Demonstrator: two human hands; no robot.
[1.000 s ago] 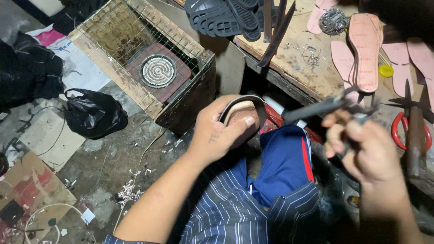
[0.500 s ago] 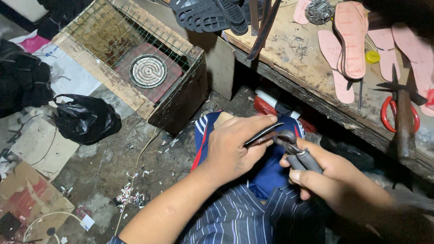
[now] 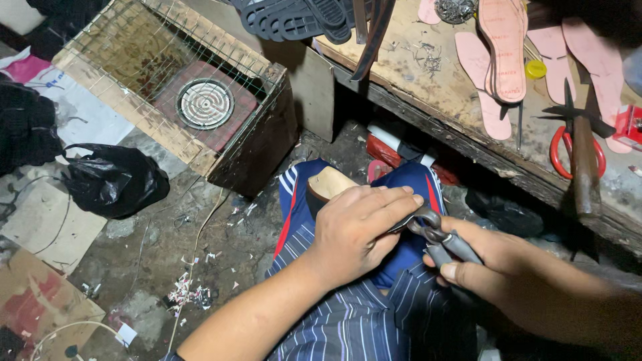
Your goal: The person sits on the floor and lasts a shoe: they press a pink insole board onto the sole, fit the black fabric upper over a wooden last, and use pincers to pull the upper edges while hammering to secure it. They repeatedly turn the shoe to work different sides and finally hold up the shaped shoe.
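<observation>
On the person's lap, the left hand [image 3: 354, 230] wraps tight around one shoe on a wooden form [image 3: 331, 184]. Just right of it, the right hand [image 3: 498, 257] squeezes one pair of pliers [image 3: 435, 237], whose tip touches the shoe's edge.

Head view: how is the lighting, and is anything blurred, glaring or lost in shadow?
Head view: light falls evenly on the left hand, the pliers and the right hand, all sharp; no glare; the workbench top is well lit, but the space under it and the lower right corner sink into deep shadow; the black bag shows little detail.
</observation>
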